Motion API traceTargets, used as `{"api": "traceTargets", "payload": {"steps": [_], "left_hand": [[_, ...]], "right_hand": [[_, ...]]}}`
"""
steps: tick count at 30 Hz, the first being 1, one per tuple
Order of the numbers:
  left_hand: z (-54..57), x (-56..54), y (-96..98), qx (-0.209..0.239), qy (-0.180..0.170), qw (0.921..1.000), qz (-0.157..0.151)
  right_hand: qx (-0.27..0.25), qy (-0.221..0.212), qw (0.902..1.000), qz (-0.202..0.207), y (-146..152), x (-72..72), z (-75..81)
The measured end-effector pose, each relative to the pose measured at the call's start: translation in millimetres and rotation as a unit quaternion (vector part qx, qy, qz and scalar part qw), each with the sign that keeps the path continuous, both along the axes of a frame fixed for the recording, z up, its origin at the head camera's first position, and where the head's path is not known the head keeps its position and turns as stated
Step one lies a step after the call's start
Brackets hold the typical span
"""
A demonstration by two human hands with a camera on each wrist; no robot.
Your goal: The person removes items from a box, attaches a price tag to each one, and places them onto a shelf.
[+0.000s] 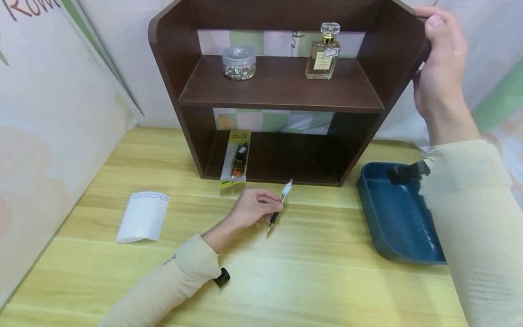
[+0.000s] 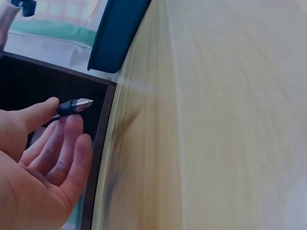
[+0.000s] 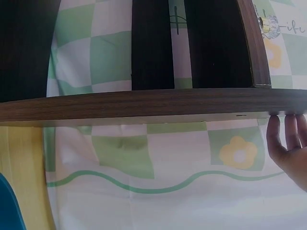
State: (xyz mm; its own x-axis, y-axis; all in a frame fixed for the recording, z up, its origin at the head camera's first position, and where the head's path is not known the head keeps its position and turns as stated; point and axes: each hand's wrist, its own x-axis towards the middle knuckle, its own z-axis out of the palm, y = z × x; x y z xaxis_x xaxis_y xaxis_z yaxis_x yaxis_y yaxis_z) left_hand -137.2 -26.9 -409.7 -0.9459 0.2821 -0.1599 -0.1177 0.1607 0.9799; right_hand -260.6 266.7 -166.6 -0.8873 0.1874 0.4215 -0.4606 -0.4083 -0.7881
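Note:
Just in front of the shelf unit, my left hand [image 1: 251,208] pinches a pen [image 1: 274,218] between thumb and fingers. The pen has a black grip, a silver tip that points down toward me and a small white label near its upper end. In the left wrist view the silver tip of the pen [image 2: 82,104] sticks out past the thumb. My right hand [image 1: 441,72] grips the upper right side of the dark brown two-tier shelf [image 1: 282,93]. Fingertips [image 3: 273,122] press against that side panel in the right wrist view.
The upper tier bears a lidded clear jar [image 1: 239,63] and a perfume bottle [image 1: 324,54]. A packaged item [image 1: 236,159] leans out over the lower tier's front edge at left. A blue tray [image 1: 402,213] stands at right, a white label sheet [image 1: 143,217] lies at left.

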Motion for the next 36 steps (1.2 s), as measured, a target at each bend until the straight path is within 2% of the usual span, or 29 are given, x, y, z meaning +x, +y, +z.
{"api": "traceTargets", "payload": {"steps": [5,9,14,17,23,36], "left_hand": [[-1.0,-6.3,5.5,0.027,-0.011,0.9994,0.019],[-5.0,-16.0,11.5,0.058,-0.011,0.9977,0.034],[-7.5,-30.0,18.8,0.12,-0.039,0.9903,0.059],[-7.0,-38.3,22.4,0.136,-0.056,0.9865,0.071],[-3.2,-55.3,31.2,0.147,-0.076,0.9831,0.078],[7.7,-92.6,55.5,0.155,-0.082,0.9813,0.079]], "right_hand": [[0.018,0.014,0.9997,-0.007,-1.2,0.8,-1.8],[0.022,0.022,0.9995,-0.007,-2.1,1.2,-1.5],[0.027,0.012,0.9995,-0.008,-1.2,1.6,-1.1],[0.034,0.02,0.9992,-0.01,-0.7,2.3,-2.8],[0.039,0.035,0.9986,-0.007,-0.3,3.5,-6.0],[0.052,0.053,0.9972,-0.006,2.0,6.4,-6.0]]}}
